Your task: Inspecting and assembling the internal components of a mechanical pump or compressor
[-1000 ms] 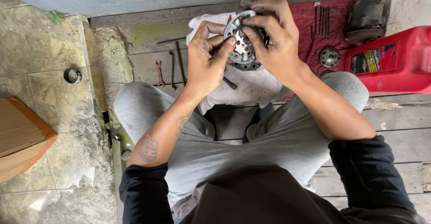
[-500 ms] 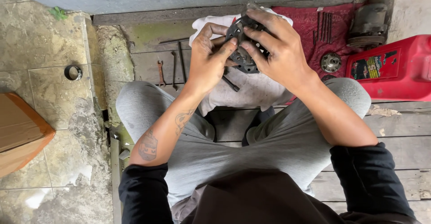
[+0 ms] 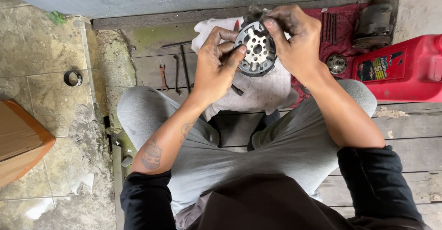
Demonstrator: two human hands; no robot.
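You hold one round metal disc (image 3: 256, 49) with holes, raised over your lap, between both hands. Your left hand (image 3: 216, 64) has its fingers (image 3: 235, 55) clamped on the disc's left rim; your right hand (image 3: 294, 41) pinches the top edge. Under the fingers lies one white cloth (image 3: 262, 89). Left of them, two wrenches (image 3: 163, 75) rest on the planks; right, one red jug (image 3: 405, 69).

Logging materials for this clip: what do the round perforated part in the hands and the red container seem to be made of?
The round perforated part, held by the left hand and right hand, looks like cast or machined metal: dull grey, grimy, with crisp drilled holes. The red container looks like moulded plastic: glossy, uniform red, rounded edges.
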